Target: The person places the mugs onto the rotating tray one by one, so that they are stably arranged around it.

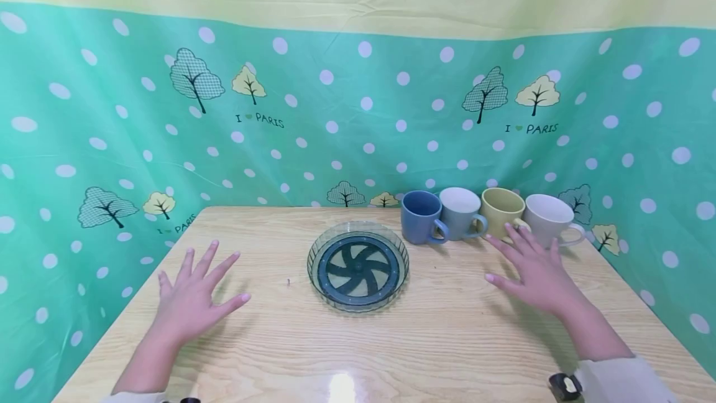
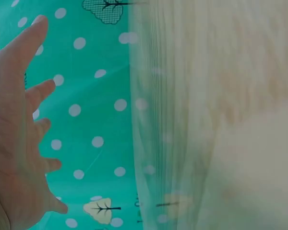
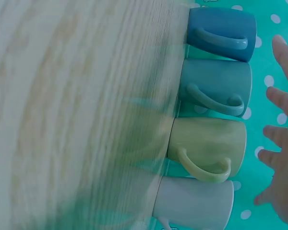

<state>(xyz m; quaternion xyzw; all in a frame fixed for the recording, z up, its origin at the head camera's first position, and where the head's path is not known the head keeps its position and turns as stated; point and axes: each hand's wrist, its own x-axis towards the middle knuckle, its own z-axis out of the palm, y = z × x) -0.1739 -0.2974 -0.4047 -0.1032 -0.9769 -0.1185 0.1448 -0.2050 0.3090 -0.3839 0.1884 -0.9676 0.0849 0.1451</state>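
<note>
Clear, ribbed round dish point(image 1: 358, 266) with a dark blue pinwheel base, and crowding to its right

The dish is resting on a pale wood-grain table point(image 1: 425, 353). Left of the dish, a bare left hand point(image 1: 192, 306) is spreading its fingers apart, holding nothing. Right of the dish, a bare right hand point(image 1: 539, 272) is also spreading its fingers, holding nothing; it appears to be hovering above the nearby rims, not touching.

Behind and right of the dish, four cylindrical, ceramic-looking mugs are standing close in a row. Running outward from the dish, they are a blue mug point(image 1: 418, 224), a grey-blue mug point(image 1: 455, 219), a dull yellow mug point(image 1: 495, 217) and a white mug point(image 1: 549, 219).

Crowding is looking like the main hazard. The right hand is hanging so near the two mugs farthest from the dish that a careless drop could be tipping one. Handles are jutting towards neighbours, so dragging one mug could be catching the next. The blue mug is standing just beside the dish, so a sideways nudge could be knocking them together. Nothing is steadying the dish, so a one-sided push could be sliding it.
</note>
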